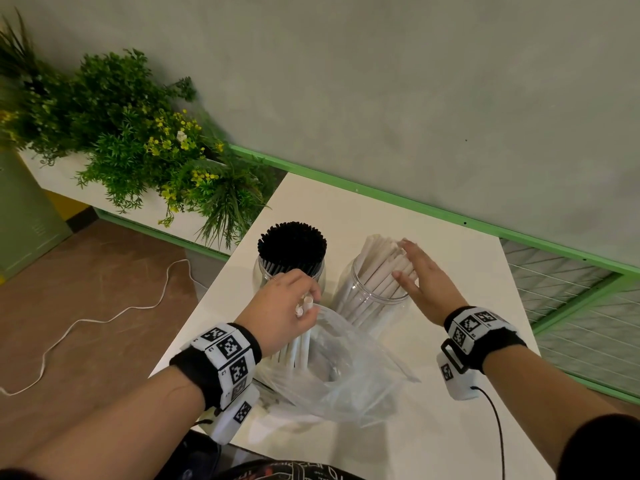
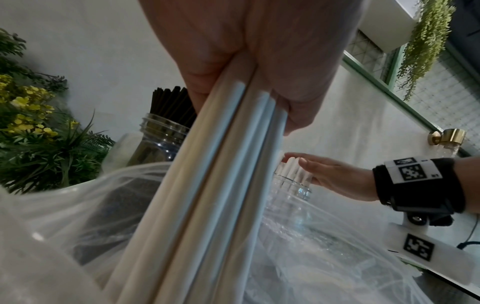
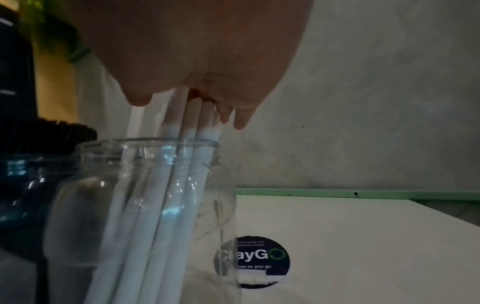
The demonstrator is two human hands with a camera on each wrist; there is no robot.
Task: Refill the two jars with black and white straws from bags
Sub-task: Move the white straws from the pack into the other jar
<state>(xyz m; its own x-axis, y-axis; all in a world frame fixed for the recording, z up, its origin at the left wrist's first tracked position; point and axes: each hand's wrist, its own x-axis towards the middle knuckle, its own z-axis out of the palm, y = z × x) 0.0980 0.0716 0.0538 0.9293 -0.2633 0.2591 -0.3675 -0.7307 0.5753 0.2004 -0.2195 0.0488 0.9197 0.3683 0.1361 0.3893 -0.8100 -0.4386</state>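
Two clear jars stand side by side on the white table [image 1: 450,427]. The left jar [image 1: 263,271] is packed with black straws [image 1: 292,242]. The right jar [image 1: 374,299] holds several white straws [image 1: 379,258] leaning to its right. My left hand [image 1: 287,306] grips a small bundle of white straws [image 2: 207,185] that rises out of a clear plastic bag [image 1: 346,372] in front of the jars. My right hand [image 1: 420,275] lies flat with straight fingers against the tops of the white straws [image 3: 192,127] in the right jar [image 3: 145,205].
A planter of green plants with yellow flowers [image 1: 138,140] stands left of the table against the grey wall. A white cable [image 1: 104,317] trails over the brown floor. A green-framed mesh panel [image 1: 571,306] lies to the right. A round dark sticker [image 3: 255,261] is on the tabletop.
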